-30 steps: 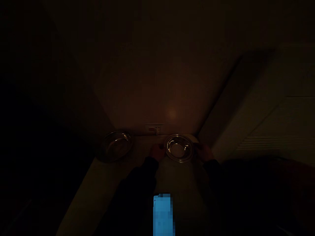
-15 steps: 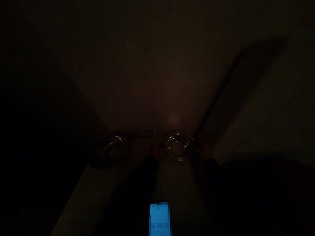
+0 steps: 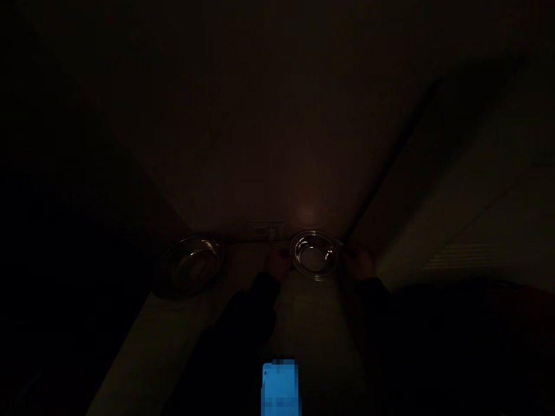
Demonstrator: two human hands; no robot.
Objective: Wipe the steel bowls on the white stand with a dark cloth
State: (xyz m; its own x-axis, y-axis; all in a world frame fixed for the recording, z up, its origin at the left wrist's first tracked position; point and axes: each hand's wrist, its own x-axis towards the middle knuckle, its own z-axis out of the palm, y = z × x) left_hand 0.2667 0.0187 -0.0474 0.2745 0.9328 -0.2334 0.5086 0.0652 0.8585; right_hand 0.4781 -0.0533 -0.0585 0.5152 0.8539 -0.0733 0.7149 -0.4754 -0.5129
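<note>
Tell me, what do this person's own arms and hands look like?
Both arms are covered by dark, nearly black long sleeves: the left sleeve and the right sleeve reach about to the wrists. The left hand and right hand are bare, without gloves. It's too dark to make out fabric, markings or jewellery.

It is darker now. On the wall [image 3: 277, 150], the glow [image 3: 307, 214] above the small shiny bowl [image 3: 313, 259] is dimmer and closer to it.
</note>
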